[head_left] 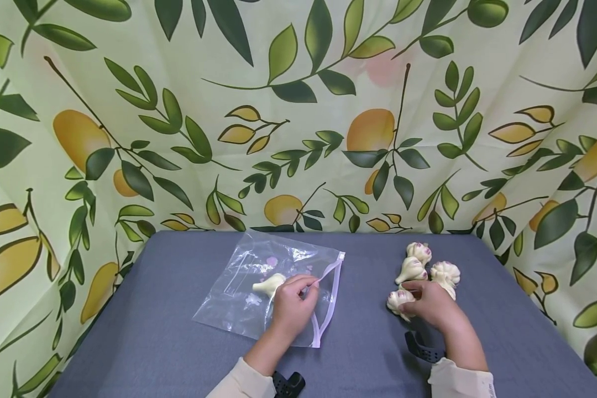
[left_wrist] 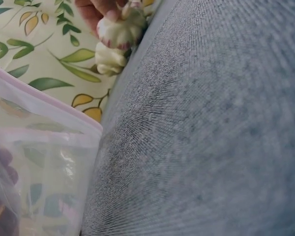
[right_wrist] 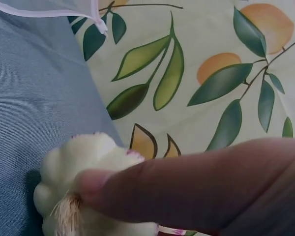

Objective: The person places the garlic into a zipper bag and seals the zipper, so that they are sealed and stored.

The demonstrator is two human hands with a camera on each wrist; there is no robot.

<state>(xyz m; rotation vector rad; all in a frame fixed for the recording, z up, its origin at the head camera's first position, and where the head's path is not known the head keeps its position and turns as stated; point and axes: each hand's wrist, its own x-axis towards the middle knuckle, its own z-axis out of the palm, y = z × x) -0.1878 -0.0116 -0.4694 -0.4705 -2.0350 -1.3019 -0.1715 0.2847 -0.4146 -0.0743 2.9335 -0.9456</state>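
Observation:
A clear zip bag (head_left: 224,307) lies flat on the table with one garlic bulb (head_left: 266,285) inside. My left hand (head_left: 293,307) pinches the upper layer of the bag near its zip edge (head_left: 336,284), so the mouth gapes a little. To the right, my right hand (head_left: 430,301) grips another garlic bulb (head_left: 399,302) at the near end of a small group. The right wrist view has the thumb (right_wrist: 132,189) pressed on this bulb (right_wrist: 83,152) beside its root tuft. From the left wrist, the bag's raised zip edge (left_wrist: 44,96) shows, but the left fingers are mostly hidden.
Several loose garlic bulbs, among them one at the back (head_left: 419,252) and one to the right (head_left: 445,272), sit close around the right hand. A grey-blue cloth covers the table (head_left: 169,354). Behind it hangs a leaf-and-fruit patterned curtain (head_left: 298,166).

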